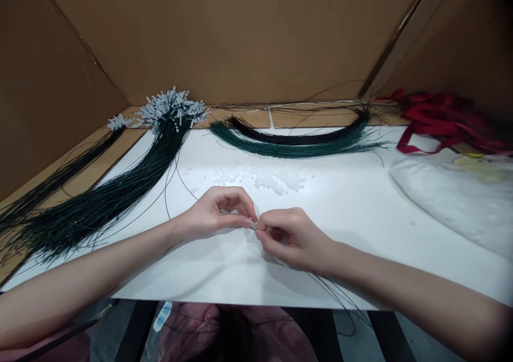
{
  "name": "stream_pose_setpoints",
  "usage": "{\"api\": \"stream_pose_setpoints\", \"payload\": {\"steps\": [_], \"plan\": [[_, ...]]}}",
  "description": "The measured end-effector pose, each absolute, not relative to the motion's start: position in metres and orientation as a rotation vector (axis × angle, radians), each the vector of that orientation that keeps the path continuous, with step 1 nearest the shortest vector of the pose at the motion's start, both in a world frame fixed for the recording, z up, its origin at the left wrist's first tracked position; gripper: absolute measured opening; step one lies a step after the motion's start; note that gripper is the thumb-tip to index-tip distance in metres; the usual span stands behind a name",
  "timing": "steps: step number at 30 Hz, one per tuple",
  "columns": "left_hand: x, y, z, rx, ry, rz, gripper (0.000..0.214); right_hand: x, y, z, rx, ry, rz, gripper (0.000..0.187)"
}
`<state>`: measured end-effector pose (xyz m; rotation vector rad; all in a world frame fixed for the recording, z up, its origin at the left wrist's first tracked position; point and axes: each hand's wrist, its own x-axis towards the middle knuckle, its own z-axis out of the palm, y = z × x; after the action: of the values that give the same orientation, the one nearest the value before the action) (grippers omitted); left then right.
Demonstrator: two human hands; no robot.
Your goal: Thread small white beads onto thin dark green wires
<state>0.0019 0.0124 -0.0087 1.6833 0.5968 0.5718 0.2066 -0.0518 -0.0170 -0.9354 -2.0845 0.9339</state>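
My left hand (pixel 224 210) is closed in a pinch, thumb against forefinger, on a small whitish bead (pixel 253 225). Touching it from the other side, my right hand (pixel 294 236) pinches a thin dark wire (pixel 253 228) whose end meets the bead. Both hands are just above the white board, fingertips almost together. Several thin wires (pixel 332 292) trail from under my right forearm over the front edge. Behind my hands lies a scatter of small white beads (pixel 276 176). The fingers partly hide the bead and wire.
At the left lie a large bundle of green wires (pixel 120 188) with white beaded tips (pixel 170 107) and a thinner dark bundle (pixel 68 170). Loose green and black wires (pixel 292 146) curve across the back. Red ribbon (pixel 436 116) and a clear plastic bag (pixel 460 202) sit right. Cardboard walls (pixel 240 36) enclose the white board (pixel 360 191).
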Motion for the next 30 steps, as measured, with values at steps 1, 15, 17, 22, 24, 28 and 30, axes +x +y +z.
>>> {"api": "stream_pose_setpoints", "payload": {"steps": [1, 15, 17, 22, 24, 28, 30], "plan": [[0.002, 0.012, -0.009, 1.677, 0.609, 0.585, 0.014, 0.206, -0.051, -0.017, -0.939, -2.069, 0.940, 0.016], [0.003, 0.020, -0.005, 1.593, 0.716, 0.656, 0.015, 0.203, -0.039, -0.013, -1.121, -1.938, 0.999, 0.019], [0.002, 0.022, -0.004, 1.640, 0.733, 0.675, 0.014, 0.203, -0.036, -0.015, -1.126, -1.941, 0.953, 0.019], [0.000, 0.030, -0.002, 1.678, 0.761, 0.770, 0.013, 0.203, -0.024, -0.017, -1.155, -1.932, 0.901, 0.016], [0.000, 0.033, -0.003, 1.678, 0.784, 0.778, 0.012, 0.202, -0.018, -0.018, -1.156, -1.911, 0.911, 0.016], [-0.004, 0.038, -0.004, 1.671, 0.842, 0.753, 0.011, 0.199, -0.007, -0.019, -1.150, -1.888, 0.926, 0.016], [-0.008, 0.040, -0.005, 1.663, 0.850, 0.745, 0.012, 0.197, -0.003, -0.020, -1.154, -1.881, 0.931, 0.017]]}}
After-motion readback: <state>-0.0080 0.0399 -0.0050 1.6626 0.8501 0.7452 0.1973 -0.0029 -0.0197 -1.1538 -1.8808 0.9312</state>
